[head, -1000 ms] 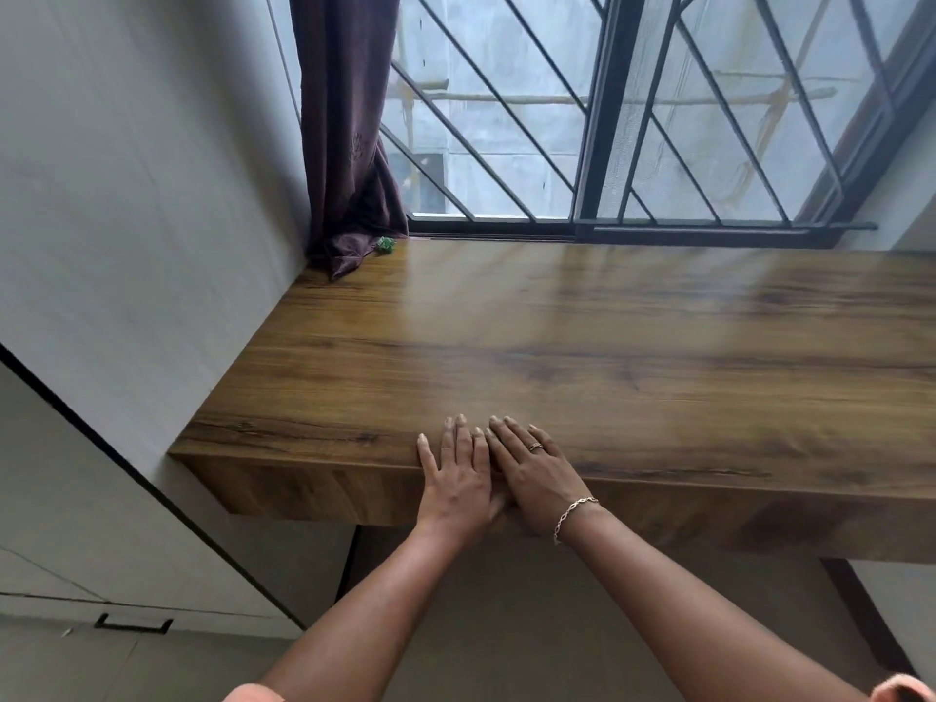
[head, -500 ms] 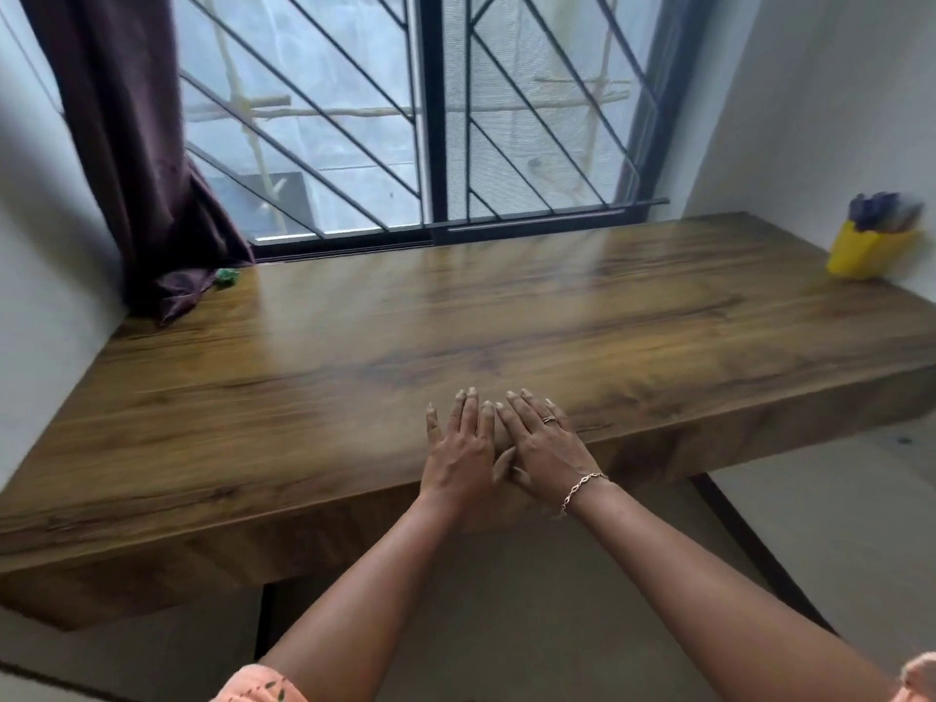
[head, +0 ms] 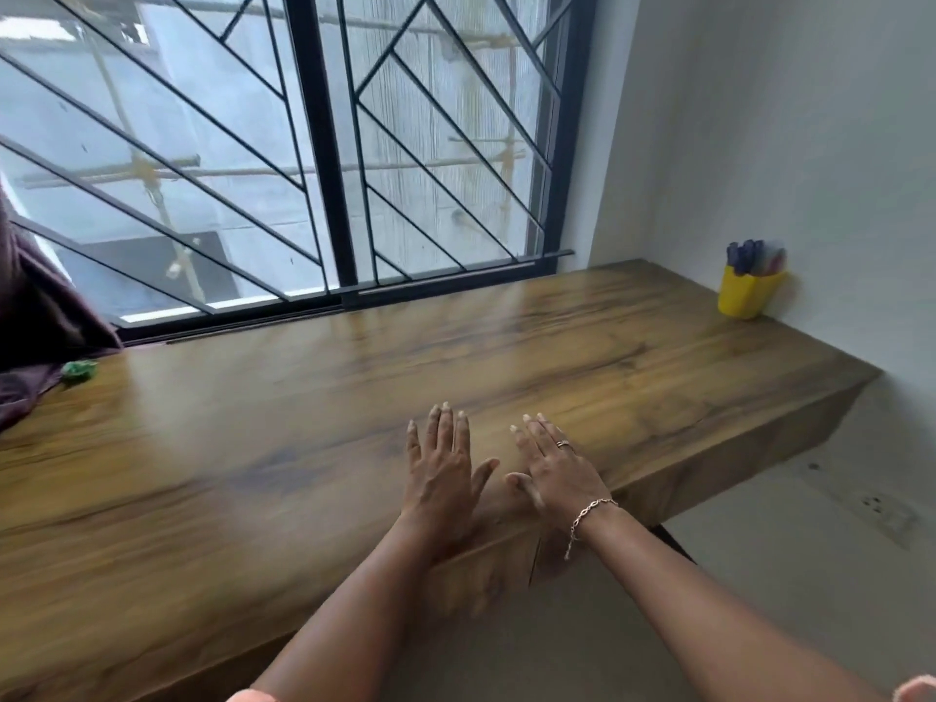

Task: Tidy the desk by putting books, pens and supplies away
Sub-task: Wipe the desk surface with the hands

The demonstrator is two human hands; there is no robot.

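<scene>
Wooden desk (head: 253, 448) below the barred window (head: 324, 144): the left hand (head: 443, 468) and right hand (head: 554, 471), touching a moment ago, now lie apart, flat, fingers straight, holding nothing. Pens (head: 749, 255) stand in the yellow holder (head: 747, 293), far right corner; tidying looks finished.

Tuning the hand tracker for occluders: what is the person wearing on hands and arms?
The right hand wears a ring on one finger and a thin chain bracelet with a dangling end at the wrist. The left hand wears nothing. Both forearms are bare; coral sleeve edges show at the bottom edge.
</scene>
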